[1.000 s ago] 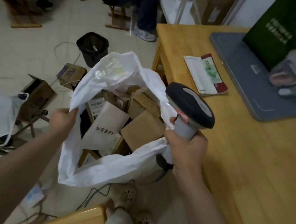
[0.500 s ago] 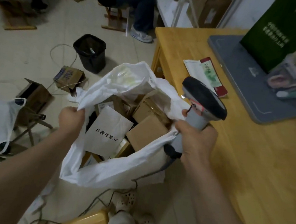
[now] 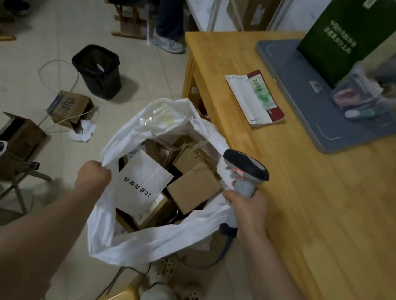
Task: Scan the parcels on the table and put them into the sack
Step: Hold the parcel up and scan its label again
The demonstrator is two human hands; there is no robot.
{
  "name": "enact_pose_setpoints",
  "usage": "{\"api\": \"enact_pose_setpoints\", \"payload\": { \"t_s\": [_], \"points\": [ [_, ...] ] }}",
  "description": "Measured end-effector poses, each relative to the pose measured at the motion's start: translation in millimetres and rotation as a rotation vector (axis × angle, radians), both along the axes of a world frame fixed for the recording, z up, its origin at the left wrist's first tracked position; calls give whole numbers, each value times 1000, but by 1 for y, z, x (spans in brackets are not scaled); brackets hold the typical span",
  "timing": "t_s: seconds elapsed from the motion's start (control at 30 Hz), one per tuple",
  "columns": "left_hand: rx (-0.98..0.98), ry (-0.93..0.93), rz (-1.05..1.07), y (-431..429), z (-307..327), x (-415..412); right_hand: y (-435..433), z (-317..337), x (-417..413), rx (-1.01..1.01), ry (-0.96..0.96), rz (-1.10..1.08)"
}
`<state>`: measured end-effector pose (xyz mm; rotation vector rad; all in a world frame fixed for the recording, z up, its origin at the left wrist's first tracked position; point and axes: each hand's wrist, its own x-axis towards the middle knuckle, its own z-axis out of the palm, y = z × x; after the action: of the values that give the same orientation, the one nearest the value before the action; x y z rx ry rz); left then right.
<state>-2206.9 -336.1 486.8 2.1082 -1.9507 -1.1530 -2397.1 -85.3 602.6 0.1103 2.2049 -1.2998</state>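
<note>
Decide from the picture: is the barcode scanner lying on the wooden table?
No, the right hand grips the barcode scanner by its handle, holding it up beside the white sack.

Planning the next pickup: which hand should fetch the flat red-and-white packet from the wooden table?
Probably left: the left hand grips only the white plastic sack, while the right hand holds the grey handheld scanner and the sack's rim.
</note>
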Motion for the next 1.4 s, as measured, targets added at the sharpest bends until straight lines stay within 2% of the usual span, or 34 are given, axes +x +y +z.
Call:
{"api": "enact_pose_setpoints", "payload": {
  "t_s": [0.2,0.33,0.53,0.67,0.8,0.9,1.03,1.2,1.3,1.4],
  "points": [
    [37,-86,16,-1,-3,-15,12,-2,-4,-23,-12,1],
    [65,-213,59,3,-2,-23,15,-1,-8,-46,3,-8],
    [-52,-305,11,22,17,-44,19,7,-8,-122,11,-14],
    [-188,-167,-176,47,40,-85,33,16,-8,-213,18,-77],
    [-358,78,-426,92,84,-158,56,26,-19,-290,-43,-295],
    [-419,230,-640,139,121,-212,83,43,-37,-428,-124,-451],
    [-504,337,-930,208,155,-269,131,75,-68,-520,-119,-582],
    [-482,386,-1206,295,177,-330,214,98,-120,-699,-138,-784],
    [-451,435,-1323,350,183,-371,276,108,-154,-840,-152,-864],
    [-388,451,-1419,409,185,-413,341,114,-187,-898,-129,-925]
  ]
}}
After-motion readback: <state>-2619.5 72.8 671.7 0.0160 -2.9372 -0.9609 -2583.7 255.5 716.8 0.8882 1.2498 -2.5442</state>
